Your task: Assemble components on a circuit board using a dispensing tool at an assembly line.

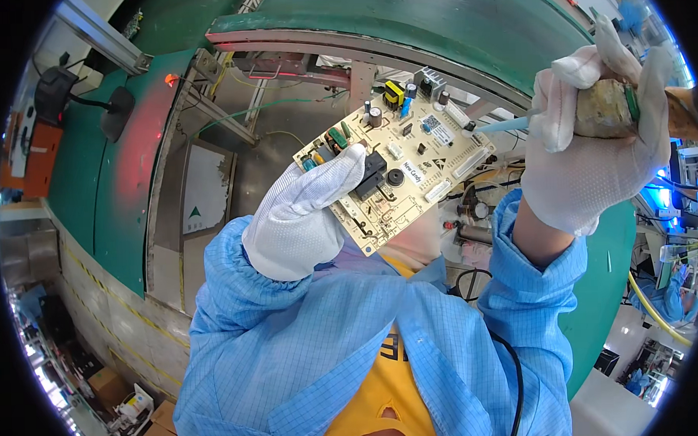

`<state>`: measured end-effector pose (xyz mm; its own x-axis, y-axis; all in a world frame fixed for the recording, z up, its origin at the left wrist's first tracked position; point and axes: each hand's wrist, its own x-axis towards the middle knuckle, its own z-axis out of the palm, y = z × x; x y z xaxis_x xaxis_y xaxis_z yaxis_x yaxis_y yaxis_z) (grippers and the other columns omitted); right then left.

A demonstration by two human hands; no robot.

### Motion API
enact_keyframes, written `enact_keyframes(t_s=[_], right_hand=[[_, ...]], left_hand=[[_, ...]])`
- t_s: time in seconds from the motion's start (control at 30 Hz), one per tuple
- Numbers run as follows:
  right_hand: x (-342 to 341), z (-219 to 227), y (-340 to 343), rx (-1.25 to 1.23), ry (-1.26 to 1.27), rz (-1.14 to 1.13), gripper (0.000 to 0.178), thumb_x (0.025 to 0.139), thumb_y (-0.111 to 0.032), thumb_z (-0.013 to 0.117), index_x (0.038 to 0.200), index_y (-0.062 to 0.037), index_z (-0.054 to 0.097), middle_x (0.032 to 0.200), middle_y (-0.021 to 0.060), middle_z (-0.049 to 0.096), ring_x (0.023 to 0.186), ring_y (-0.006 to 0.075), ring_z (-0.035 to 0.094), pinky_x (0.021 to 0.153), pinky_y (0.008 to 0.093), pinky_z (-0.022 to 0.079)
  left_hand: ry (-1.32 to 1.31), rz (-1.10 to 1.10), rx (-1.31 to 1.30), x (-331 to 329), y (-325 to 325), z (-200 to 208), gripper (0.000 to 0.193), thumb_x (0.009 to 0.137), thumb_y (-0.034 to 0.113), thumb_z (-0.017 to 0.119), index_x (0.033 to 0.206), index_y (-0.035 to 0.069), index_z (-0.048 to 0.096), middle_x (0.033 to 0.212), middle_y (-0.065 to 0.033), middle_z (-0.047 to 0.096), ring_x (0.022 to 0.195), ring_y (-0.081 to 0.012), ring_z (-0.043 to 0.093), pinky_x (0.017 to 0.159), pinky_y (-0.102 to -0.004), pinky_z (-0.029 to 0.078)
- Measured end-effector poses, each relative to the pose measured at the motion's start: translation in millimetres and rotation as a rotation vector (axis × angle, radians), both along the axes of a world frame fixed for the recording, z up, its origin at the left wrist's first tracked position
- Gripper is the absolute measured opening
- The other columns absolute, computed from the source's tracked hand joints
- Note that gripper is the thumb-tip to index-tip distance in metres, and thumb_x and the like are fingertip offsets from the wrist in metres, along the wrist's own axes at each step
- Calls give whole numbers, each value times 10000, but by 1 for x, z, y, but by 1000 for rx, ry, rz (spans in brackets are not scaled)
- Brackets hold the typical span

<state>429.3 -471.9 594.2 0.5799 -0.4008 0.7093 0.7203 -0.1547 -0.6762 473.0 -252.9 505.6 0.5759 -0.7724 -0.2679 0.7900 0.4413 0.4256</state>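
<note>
A cream-coloured circuit board (414, 208) is tilted in front of my chest, its component side up. It carries black relays, several capacitors, a yellow-and-black transformer (394, 93) and a metal heatsink. My left hand (299, 216), in a white dotted glove, grips the board's left edge, thumb on top beside the relays; its other fingers are hidden beneath. My right hand (593, 156), also gloved in white, is closed around a thick, brownish, wrapped-looking tool body (605, 109). A pale blue rod (506, 126) sticks out from that hand toward the board's right corner. Whether it touches the board I cannot tell.
A green-topped bench (404, 24) with a metal edge runs across the far side. Another green table (101, 165) stands at left, bearing a black stand (116, 115). Cables and fittings (475, 210) lie below the board. A yellow hose (660, 315) curves at right, near a person in blue (671, 295).
</note>
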Motion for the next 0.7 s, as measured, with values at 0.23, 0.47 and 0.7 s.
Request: enact_keyframes(t_s=[0.23,0.47,0.7], right_hand=[[-1,1,-37,169,52,45,456,992,-384,447,1066,20,643,813,115,620,561,146,488,533,285,369],[-2,8,-46,376,100,519,364,935,-399,572,1047,-55,533,908,98,556,669,181,486,607,308,381],[-12,-15,-69,488,-21,496,408,924,-447,606,1027,-73,477,964,48,419,829,179,416,727,327,361]], left_hand=[[14,-74,-37,6,1,-13,302,1021,116,503,1289,-13,555,1242,-161,641,1135,-239,644,963,-332,551],[-990,91,304,78,14,-44,344,985,130,537,1257,-75,587,1231,-152,652,1103,-199,648,989,-300,487],[-1088,543,753,256,39,3,333,888,180,666,1181,20,660,997,-75,733,903,-146,664,841,-292,520]])
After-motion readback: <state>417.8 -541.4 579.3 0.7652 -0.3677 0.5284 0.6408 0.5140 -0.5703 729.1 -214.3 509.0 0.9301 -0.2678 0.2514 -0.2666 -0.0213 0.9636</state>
